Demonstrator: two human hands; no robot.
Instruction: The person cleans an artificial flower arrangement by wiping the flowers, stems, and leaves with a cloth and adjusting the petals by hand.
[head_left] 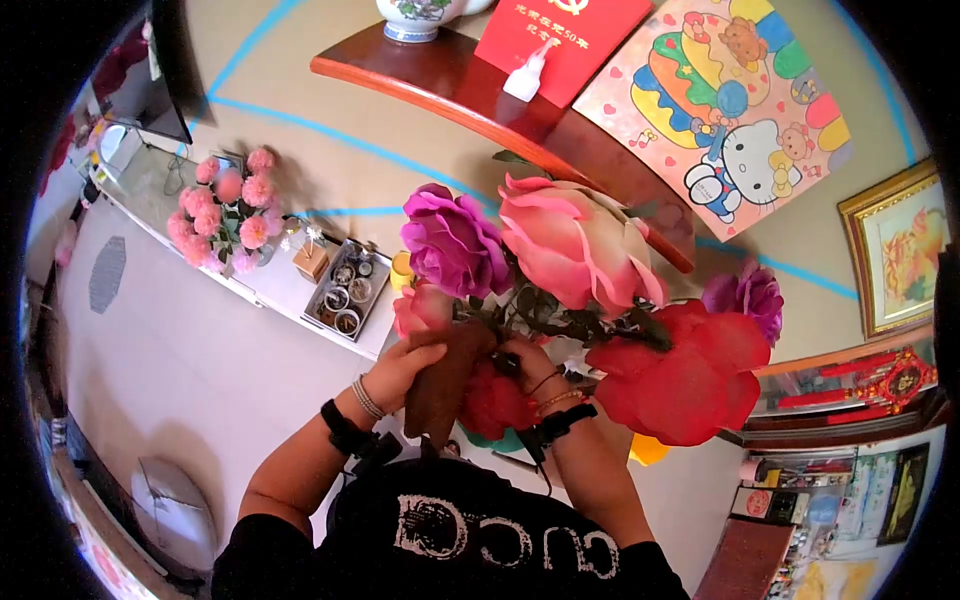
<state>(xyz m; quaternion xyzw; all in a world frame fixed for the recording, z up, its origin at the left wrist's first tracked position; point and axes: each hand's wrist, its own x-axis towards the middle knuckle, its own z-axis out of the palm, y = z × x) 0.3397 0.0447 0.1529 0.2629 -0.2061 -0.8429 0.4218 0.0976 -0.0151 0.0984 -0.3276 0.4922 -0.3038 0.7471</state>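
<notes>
A brown cloth (445, 385) hangs from my left hand (398, 368), whose thumb presses on its upper part. Close beside it, my right hand (532, 362) is curled around a dark flower stem (507, 364), partly hidden among leaves. Large artificial flowers surround both hands: a purple rose (452, 240), a big pink rose (580, 240), a red flower (685, 375), a smaller pink bloom (424, 308) and another purple one (748, 300) behind. Below my right hand, a second red flower (495, 400) is partly covered by the cloth.
A brown wooden shelf (420, 80) above carries a teapot (415, 15), a red booklet (560, 40), a small white bottle (526, 77) and a cartoon picture (720, 110). On the white cabinet at left are pink flowers (225, 210) and a tray of jars (348, 290). A stool (172, 510) stands lower left.
</notes>
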